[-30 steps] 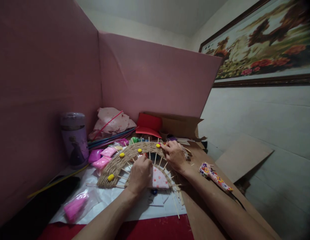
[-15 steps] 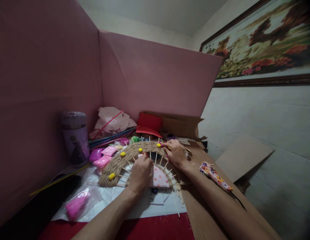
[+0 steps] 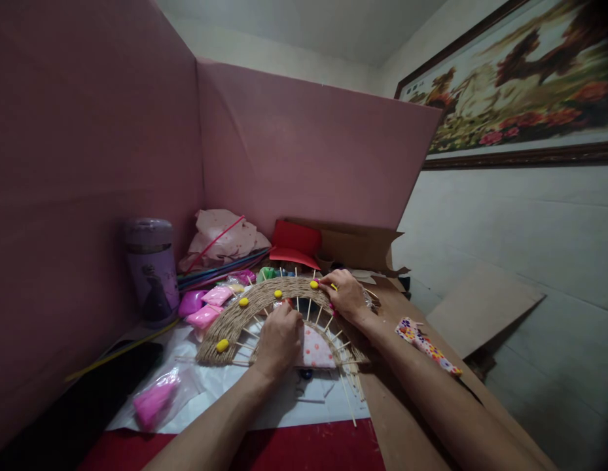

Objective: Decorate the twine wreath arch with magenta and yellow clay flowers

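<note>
A half-ring of woven brown twine (image 3: pixel 259 292) on thin wooden sticks stands over white paper. Several oval yellow pieces (image 3: pixel 278 294) are spaced along it. My left hand (image 3: pixel 280 337) is closed at the inner side of the arch, its fingertips partly hidden among the sticks. A dotted pink-white panel (image 3: pixel 317 348) sits inside the arch, right beside that hand. My right hand (image 3: pixel 347 296) is at the arch's upper right, fingers pinched together. Its index fingertip reaches the rightmost yellow piece on the twine, and another small yellow piece (image 3: pixel 334 286) shows between its fingers.
Pink clay packets (image 3: pixel 205 315) and a purple tumbler (image 3: pixel 151 271) stand to the left. A bagged pink lump (image 3: pixel 154 402) lies in front of them. At right is a flower-patterned glue gun (image 3: pixel 426 347) with a cord. Pink boards (image 3: pixel 308 150) wall the back; red card (image 3: pixel 296 242) leans there.
The right hand's fingers have shifted slightly, so more of the yellow piece between them shows. My left hand stays at the arch. The whole view has moved a little.
</note>
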A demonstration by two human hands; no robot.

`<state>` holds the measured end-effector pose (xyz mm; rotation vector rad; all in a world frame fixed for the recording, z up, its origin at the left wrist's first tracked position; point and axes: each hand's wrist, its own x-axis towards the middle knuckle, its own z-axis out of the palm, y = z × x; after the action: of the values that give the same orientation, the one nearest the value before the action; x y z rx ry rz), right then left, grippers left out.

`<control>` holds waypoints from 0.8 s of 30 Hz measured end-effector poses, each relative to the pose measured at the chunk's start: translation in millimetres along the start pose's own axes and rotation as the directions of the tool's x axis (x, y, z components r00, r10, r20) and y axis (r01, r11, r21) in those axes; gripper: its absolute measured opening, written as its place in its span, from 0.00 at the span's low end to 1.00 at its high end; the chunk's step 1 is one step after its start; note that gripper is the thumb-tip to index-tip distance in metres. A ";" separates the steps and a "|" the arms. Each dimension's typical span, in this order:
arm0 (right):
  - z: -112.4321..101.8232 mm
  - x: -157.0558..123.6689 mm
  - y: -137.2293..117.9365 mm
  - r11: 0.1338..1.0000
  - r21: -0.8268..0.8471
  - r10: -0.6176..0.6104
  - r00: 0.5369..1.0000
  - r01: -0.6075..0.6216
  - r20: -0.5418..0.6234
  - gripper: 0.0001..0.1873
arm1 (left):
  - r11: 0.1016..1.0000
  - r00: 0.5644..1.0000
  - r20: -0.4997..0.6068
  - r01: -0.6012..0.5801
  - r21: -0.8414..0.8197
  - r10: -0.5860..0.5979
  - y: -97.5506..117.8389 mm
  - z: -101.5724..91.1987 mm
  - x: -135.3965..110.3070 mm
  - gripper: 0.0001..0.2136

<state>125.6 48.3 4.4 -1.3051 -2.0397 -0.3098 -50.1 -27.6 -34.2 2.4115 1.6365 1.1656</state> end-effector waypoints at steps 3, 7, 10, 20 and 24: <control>-2.2 -1.4 -0.8 1.000 -0.024 -0.019 1.000 0.019 0.011 0.06 | 1.000 1.000 0.006 0.003 -0.001 -0.003 -0.9 0.9 -0.3 0.09; -6.9 -6.2 -2.7 0.999 -0.047 -0.014 1.000 0.013 -0.017 0.10 | 1.000 1.000 0.000 0.002 -0.006 -0.002 -1.1 1.6 -1.0 0.09; -8.7 -11.4 -5.3 0.994 -0.097 -0.053 0.998 0.051 -0.015 0.14 | 1.000 1.000 -0.004 0.002 -0.005 -0.002 -0.3 1.8 -0.9 0.09; -7.4 -6.7 -8.2 0.997 -0.079 0.004 1.000 -0.003 0.016 0.19 | 1.000 1.000 -0.002 0.016 0.003 -0.016 1.8 0.6 -0.7 0.08; -5.9 -5.8 -10.5 0.997 -0.067 -0.031 0.998 0.035 0.051 0.18 | 1.000 1.000 -0.001 0.020 0.022 -0.020 0.6 2.4 -0.6 0.08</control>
<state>120.4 36.2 6.5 -1.3332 -2.1105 -0.3677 -48.4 -27.4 -36.0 2.4028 1.6783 1.1517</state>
